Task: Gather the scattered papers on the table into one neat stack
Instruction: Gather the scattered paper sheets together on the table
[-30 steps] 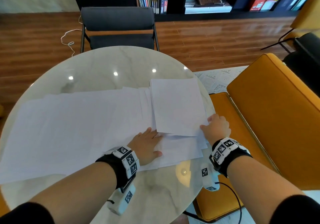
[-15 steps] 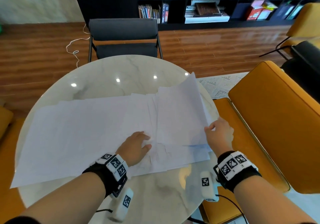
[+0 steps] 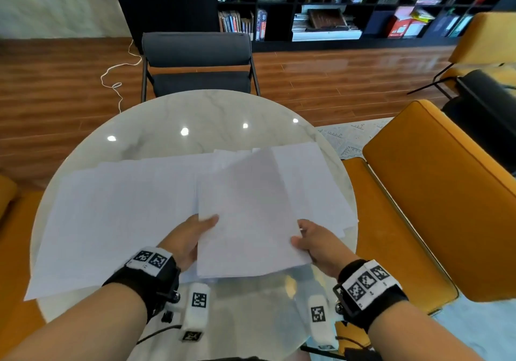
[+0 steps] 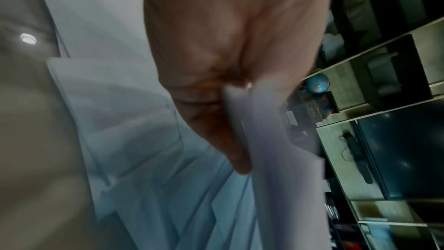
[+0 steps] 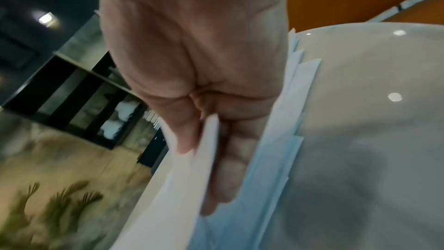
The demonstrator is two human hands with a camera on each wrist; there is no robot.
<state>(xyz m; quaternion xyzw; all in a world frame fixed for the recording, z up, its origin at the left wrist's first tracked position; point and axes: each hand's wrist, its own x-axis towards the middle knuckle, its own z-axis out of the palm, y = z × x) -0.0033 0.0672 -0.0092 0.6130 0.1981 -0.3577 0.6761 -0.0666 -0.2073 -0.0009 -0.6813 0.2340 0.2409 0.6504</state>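
Observation:
A white sheet (image 3: 245, 215) is lifted off the round marble table (image 3: 195, 115), held by both hands at its near edge. My left hand (image 3: 195, 235) pinches its left side, thumb on top; in the left wrist view the paper (image 4: 269, 140) runs between thumb and fingers (image 4: 228, 144). My right hand (image 3: 310, 240) pinches the right side; in the right wrist view the sheet (image 5: 192, 174) sits between thumb and fingers (image 5: 228, 168). Several more white papers (image 3: 117, 215) lie spread and overlapping across the table, with a few (image 3: 315, 187) under the lifted sheet on the right.
A dark grey chair (image 3: 196, 64) stands at the table's far side. An orange chair (image 3: 435, 201) sits close on the right, another orange seat (image 3: 11, 221) on the left. A dark bookshelf (image 3: 335, 3) lines the back wall over the wood floor.
The right hand lifted the sheet from the right side of the pile. The left hand left the papers it pressed on the table and took hold of the sheet's left side.

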